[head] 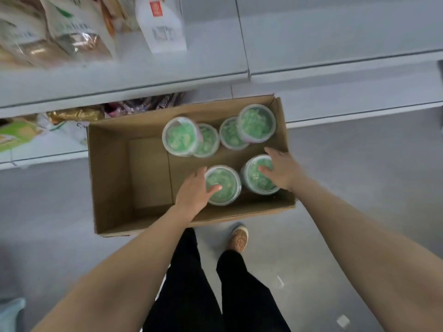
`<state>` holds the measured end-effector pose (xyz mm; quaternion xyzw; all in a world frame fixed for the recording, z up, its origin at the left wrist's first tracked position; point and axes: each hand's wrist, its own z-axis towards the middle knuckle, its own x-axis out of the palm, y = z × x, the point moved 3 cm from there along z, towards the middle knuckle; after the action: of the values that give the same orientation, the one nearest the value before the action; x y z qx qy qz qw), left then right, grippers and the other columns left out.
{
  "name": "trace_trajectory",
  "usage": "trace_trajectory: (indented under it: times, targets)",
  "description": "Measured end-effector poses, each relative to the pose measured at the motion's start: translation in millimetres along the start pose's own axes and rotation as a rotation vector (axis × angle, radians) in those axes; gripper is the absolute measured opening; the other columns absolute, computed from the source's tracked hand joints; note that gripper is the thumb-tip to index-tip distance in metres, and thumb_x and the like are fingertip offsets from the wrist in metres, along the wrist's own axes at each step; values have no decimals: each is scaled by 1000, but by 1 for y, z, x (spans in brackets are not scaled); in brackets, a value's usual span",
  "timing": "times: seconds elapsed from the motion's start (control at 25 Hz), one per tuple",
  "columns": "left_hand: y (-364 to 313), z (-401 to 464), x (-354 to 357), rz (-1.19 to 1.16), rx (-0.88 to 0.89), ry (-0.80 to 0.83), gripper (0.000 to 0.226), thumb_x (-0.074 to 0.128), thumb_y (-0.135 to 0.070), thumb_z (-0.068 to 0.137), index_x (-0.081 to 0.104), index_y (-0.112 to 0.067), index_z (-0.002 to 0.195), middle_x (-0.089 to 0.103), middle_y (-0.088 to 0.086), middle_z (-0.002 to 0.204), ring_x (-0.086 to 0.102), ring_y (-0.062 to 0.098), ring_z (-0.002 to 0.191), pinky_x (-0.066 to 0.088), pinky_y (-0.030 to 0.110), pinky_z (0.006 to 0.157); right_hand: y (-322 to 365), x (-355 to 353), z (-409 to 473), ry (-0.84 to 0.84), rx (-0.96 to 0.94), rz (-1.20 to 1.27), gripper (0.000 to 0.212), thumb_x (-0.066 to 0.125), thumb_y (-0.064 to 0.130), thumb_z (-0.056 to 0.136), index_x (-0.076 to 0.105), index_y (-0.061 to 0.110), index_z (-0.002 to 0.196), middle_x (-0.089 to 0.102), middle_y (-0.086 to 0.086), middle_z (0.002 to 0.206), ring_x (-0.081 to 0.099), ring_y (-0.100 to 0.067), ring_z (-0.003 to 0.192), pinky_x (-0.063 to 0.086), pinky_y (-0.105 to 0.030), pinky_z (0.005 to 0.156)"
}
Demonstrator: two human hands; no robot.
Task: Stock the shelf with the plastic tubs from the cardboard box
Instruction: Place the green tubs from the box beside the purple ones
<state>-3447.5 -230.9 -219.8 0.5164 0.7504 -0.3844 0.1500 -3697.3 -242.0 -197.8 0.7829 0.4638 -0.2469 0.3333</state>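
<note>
At the far left we see bagged goods [55, 32] on the upper shelf [124, 77], with free shelf surface to the right of them where tubs could go. Next comes the cardboard box [112, 178] on the floor, its left half bare. Our left hand [195, 190] is spread over the near-left tub [223, 185], thumb across the lid and fingers reaching round the far rim; we judge it settling into a grip, though we cannot tell if the fingers have closed on the wall. Beside it, our right hand [281, 170] covers the near-right tub [260, 174] the same way, fingers curled loosely at its rim. Four more tubs wait behind, stacked in tilted pairs [191, 137]. To lift well, we should seat fingers below each lid's lip, not on the lid alone, squeeze evenly, raise both straight up clear of the box wall, and keep them level.
</note>
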Motion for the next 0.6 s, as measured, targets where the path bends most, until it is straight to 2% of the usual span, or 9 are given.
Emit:
trace_trajectory:
  times: [0.08,0.16,0.2,0.28,0.36,0.44,0.52,0.6]
  targets:
    - [10,3,8,-37,-33,33,78,58,-56,89,30,-12,147,55,15,135,52,34,122,44,43,97,-2,3,7,-4,21,-54,60,53,44,96,39,17,148,45,-13,146,33,-33,139,31,-40,111]
    - [17,7,9,-55,-55,46,76,56,-57,89,32,-12,145,63,16,121,59,35,112,48,45,90,0,0,10,-22,-3,-47,44,58,48,91,62,18,123,60,-11,124,46,-30,125,38,-37,101]
    - [20,9,9,-54,-64,42,73,56,-57,89,35,-12,143,64,15,115,60,34,108,49,45,88,1,-3,11,-27,-8,-30,37,61,48,88,68,17,107,65,-9,111,52,-29,117,41,-35,93]
    - [21,12,9,-43,-71,28,66,56,-54,90,42,-10,137,65,13,108,61,32,102,50,43,84,2,-10,7,-9,-21,-41,40,66,44,85,71,5,88,69,-12,94,58,-26,102,44,-33,82]
    - [19,13,10,-51,-58,25,58,57,-52,90,49,-9,128,64,8,104,62,27,95,49,38,78,2,-18,0,31,15,-45,48,64,41,87,68,-6,82,68,-18,85,61,-28,90,45,-35,75]
    - [17,10,12,-106,-65,15,52,60,-52,88,52,-10,117,62,4,101,60,22,87,46,33,72,-1,-20,-5,49,70,14,48,58,39,92,63,-7,82,66,-20,85,63,-32,86,48,-38,74]
    - [17,5,15,-169,-82,-1,47,65,-52,85,52,-12,106,60,0,94,59,17,81,43,30,68,-2,-18,-10,51,105,105,51,56,43,93,55,-4,72,61,-16,77,60,-31,79,46,-38,72]
    - [18,-1,18,-241,-104,-18,44,68,-53,82,52,-13,95,58,-2,87,56,14,77,40,28,64,3,-14,-19,60,144,213,55,61,53,88,41,10,60,49,-8,66,53,-23,69,44,-34,70]
